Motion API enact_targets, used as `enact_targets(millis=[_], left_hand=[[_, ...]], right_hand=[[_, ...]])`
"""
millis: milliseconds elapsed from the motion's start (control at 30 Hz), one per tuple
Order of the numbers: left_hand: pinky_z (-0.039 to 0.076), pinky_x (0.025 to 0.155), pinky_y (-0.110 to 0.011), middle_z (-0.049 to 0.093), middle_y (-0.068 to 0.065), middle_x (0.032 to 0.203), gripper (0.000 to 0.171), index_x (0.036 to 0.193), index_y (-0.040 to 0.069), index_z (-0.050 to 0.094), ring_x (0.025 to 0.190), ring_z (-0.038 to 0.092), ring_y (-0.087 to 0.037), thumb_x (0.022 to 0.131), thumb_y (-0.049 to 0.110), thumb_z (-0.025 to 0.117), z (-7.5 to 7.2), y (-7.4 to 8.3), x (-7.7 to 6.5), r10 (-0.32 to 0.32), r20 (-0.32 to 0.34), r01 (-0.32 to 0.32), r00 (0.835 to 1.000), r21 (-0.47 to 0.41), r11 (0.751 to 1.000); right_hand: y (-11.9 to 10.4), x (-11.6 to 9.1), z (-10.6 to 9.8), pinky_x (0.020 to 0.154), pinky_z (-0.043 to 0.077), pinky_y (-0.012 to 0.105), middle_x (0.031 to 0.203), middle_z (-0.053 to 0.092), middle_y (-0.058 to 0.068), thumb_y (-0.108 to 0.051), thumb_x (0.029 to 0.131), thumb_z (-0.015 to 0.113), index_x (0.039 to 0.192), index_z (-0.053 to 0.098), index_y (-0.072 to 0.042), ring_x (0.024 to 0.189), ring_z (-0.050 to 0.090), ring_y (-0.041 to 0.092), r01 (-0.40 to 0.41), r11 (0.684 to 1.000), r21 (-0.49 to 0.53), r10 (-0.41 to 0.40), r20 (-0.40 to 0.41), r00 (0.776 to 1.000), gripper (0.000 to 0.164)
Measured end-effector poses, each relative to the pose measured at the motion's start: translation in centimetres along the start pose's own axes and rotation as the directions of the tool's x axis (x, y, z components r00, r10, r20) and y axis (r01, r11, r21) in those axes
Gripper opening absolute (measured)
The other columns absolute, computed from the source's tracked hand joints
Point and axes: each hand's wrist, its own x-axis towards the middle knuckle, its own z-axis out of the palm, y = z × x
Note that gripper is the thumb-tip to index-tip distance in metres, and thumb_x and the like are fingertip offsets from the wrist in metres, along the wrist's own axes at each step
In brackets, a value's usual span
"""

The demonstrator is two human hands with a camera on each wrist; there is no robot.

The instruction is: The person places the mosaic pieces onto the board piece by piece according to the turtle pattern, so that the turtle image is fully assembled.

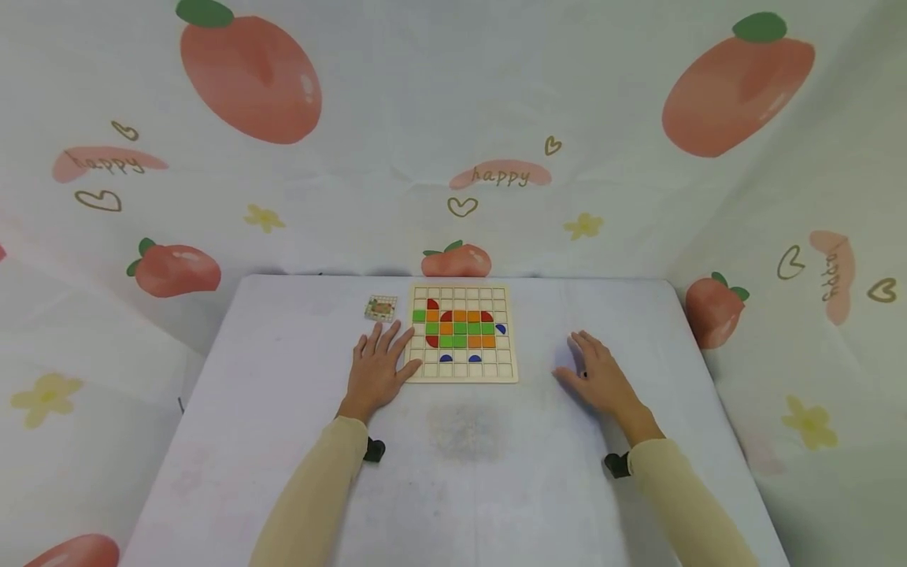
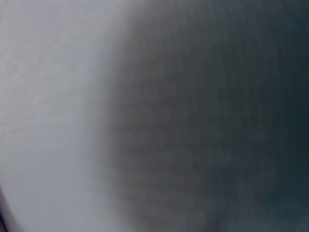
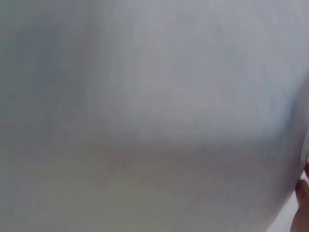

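In the head view a pale square grid board (image 1: 460, 377) lies on the table, bearing green, orange and red pieces grouped in a block. Three blue half-round pieces sit on it too, one blue piece (image 1: 501, 329) at its right side and two in a lower row. My left hand (image 1: 375, 374) rests with spread fingers at the board's left edge, its thumb touching the lower left corner. Just beyond its fingertips lies a small picture card (image 1: 381, 308). To the right of the board, my right hand (image 1: 601, 379) is over the table with relaxed fingers, holding nothing visible.
The white-covered table (image 1: 468, 504) ends at a back edge against a fruit-printed cloth (image 1: 390, 157). A greyish patch (image 1: 466, 431) marks the cover in front of the board. Both wrist views are mostly blurred, with some fingers (image 3: 301, 198) at the right wrist view's lower right.
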Motion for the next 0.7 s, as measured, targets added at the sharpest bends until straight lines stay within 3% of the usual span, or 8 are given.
enact_targets(millis=[333,567,700], left_hand=[[0.007,0.126,-0.062,0.015,0.0,0.174,0.072,0.163,0.034,0.025,0.162,0.004,-0.034,0.1,0.067,0.042,-0.5,0.4,-0.1,-0.017,0.037,0.017,0.999,-0.005,1.0],[0.007,0.127,-0.062,0.016,0.0,0.173,0.073,0.163,0.034,0.024,0.162,0.004,-0.034,0.1,0.067,0.042,-0.5,0.5,0.0,-0.016,0.037,0.016,0.999,-0.001,1.0],[0.01,0.126,-0.063,0.018,-0.001,0.173,0.072,0.162,0.034,0.027,0.161,0.007,-0.035,0.1,0.066,0.043,-0.5,0.3,-0.1,-0.006,0.013,0.006,1.0,0.0,1.0]], right_hand=[[3.0,-2.0,-1.0,0.117,0.032,0.064,0.157,0.044,0.021,-0.036,0.092,0.076,0.146,0.049,-0.002,0.146,0.039,0.044,0.052,0.996,0.071,-0.048,-0.058,0.997,0.069],[3.4,-2.6,-0.7,0.112,0.036,0.063,0.149,0.05,0.024,-0.021,0.085,0.083,0.116,0.064,-0.002,0.141,0.044,0.046,0.094,0.987,0.13,-0.072,-0.16,0.984,0.041],[3.1,-2.4,-0.6,0.113,0.034,0.063,0.147,0.051,0.025,-0.017,0.086,0.082,0.108,0.064,-0.002,0.14,0.044,0.047,0.086,0.986,0.146,-0.059,-0.179,0.982,0.032]])
